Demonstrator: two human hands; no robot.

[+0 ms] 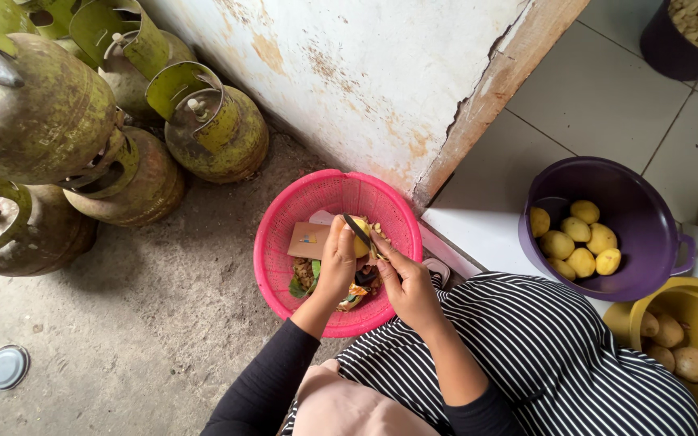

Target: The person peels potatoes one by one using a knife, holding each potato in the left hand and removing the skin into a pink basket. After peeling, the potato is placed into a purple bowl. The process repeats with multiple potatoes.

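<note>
Over the ribbed pink plastic basket (280, 242), our left hand (338, 262) has its grip wrapped around a smooth yellow potato (360, 238), mostly hidden; our right hand (408, 284) pinches a thin knife (357, 227) there.

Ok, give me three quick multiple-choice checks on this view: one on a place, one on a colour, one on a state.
1. Where are the peeled yellow potatoes?
A. purple bucket
B. pink basket
C. on the floor

2. What colour is the basket under the hands?
A. green
B. pink
C. blue

3. What is the left hand doing?
A. resting empty
B. gripping a potato
C. lifting a gas cylinder

Answers:
1 A, the peeled potatoes lie in the purple bucket.
2 B, the basket is pink.
3 B, the left hand holds a potato while the right hand works a knife on it.
</note>
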